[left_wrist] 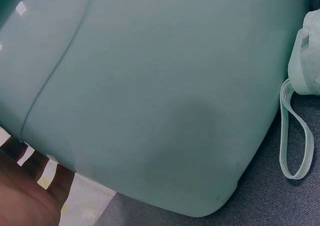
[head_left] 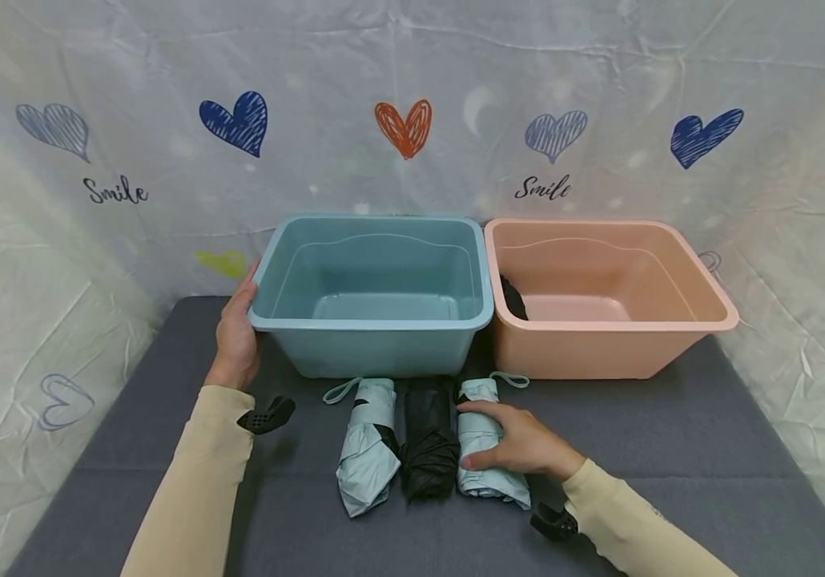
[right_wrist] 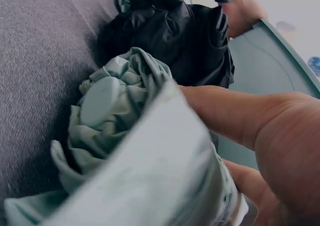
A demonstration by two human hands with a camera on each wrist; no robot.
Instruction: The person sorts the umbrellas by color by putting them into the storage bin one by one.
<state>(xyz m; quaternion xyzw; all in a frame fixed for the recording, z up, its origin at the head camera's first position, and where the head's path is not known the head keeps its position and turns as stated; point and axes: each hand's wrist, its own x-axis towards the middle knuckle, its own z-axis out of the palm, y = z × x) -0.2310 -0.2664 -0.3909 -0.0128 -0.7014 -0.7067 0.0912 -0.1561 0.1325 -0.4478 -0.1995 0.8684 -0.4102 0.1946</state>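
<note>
In the head view, my left hand (head_left: 236,340) rests against the left side of the blue plastic bin (head_left: 369,351), fingers extended along its rim. The left wrist view shows those fingers partly hidden behind the bin's edge. My right hand (head_left: 528,441) grips the rightmost folded umbrella (head_left: 480,437), pale mint with a wrist loop. Seen from the right wrist, the thumb lies on the side facing the black folded umbrella (right_wrist: 165,36), with other fingers lower on the cloth. That black umbrella (head_left: 429,449) lies between the held one and another mint folded umbrella (head_left: 369,457).
Right of the blue bin stands a pink bin (head_left: 571,353), with a black item (head_left: 513,298) partly visible at its inner left. Both bins stand at the back of the dark grey table (head_left: 297,521), before a white curtain (head_left: 326,96) printed with hearts.
</note>
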